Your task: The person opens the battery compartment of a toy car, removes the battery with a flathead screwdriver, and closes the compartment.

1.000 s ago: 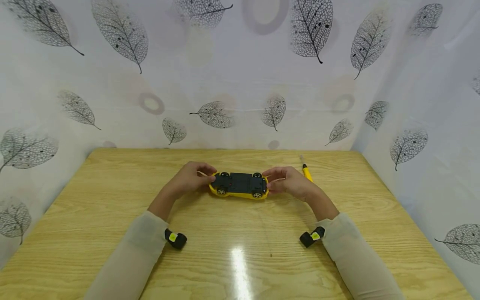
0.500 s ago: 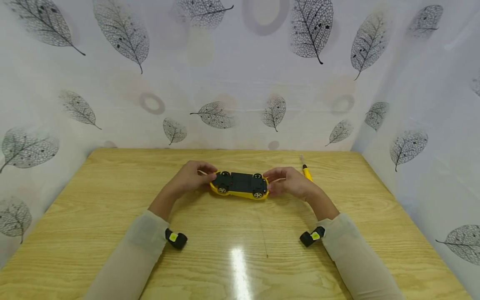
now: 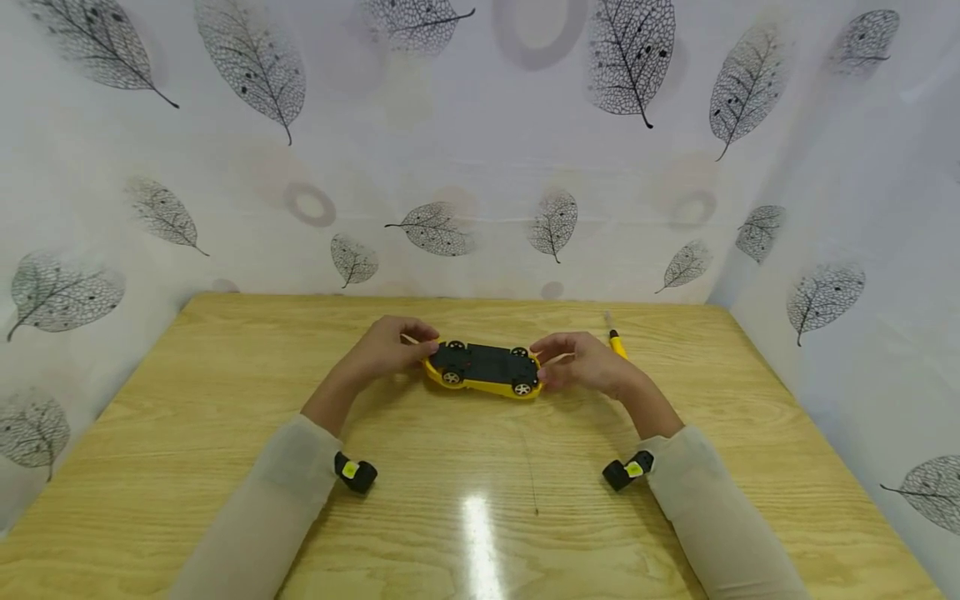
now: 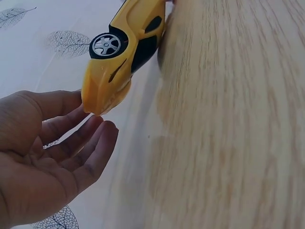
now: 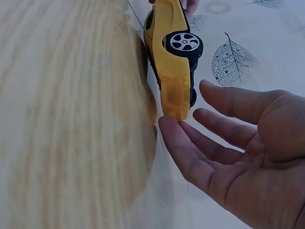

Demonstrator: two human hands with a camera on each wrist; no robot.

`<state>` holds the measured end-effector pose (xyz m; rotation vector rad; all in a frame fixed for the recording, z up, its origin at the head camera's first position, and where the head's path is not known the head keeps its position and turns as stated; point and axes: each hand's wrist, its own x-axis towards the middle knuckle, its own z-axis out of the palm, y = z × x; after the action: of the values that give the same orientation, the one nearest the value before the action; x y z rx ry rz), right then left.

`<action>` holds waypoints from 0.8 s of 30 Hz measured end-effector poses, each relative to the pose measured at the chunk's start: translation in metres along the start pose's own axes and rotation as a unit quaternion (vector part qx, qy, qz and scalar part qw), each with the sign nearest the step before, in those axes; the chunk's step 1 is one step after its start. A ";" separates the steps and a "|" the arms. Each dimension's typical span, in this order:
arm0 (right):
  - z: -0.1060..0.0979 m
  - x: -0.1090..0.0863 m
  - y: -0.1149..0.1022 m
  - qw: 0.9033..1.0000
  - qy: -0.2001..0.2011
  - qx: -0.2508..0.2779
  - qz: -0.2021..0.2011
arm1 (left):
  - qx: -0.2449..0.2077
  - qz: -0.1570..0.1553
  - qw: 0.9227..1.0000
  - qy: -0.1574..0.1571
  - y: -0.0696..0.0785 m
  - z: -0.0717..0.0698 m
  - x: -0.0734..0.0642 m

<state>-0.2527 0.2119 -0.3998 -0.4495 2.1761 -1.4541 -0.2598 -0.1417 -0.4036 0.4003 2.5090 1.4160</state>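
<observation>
A yellow toy car is upside down, its black underside and wheels facing up in the head view. My left hand pinches its left end, the thumb on the underside and the fingers below. At the other end is my right hand, fingers spread and gently bent. In the right wrist view, a fingertip of the right hand touches the car's end, while the thumb stands apart. The left wrist view shows the car's nose at the left thumb.
A screwdriver with a yellow handle lies beyond the right hand on the wooden table. A thin dark line runs along the tabletop in front of the car. Leaf-patterned cloth hangs behind and at both sides.
The toy car has turned slightly, its left end rising with the left hand in the head view. The right hand stays at the car's right end. The head view has shifted a little.
</observation>
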 end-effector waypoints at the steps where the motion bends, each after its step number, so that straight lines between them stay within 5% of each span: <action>1: -0.001 0.001 0.000 1.000 -0.001 -0.005 -0.002 | 0.000 -0.001 1.000 -0.001 0.002 0.000 0.000; 14: -0.008 0.007 -0.010 0.990 0.005 -0.137 -0.027 | 0.096 0.046 0.994 0.015 0.014 0.004 0.003; 24: 0.005 0.016 -0.011 0.959 0.018 -0.250 -0.134 | 0.208 0.146 0.967 -0.013 0.028 0.015 -0.004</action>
<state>-0.2632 0.1952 -0.3943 -0.9294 2.5877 -1.0206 -0.2473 -0.1174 -0.3864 0.8888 2.8077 0.9434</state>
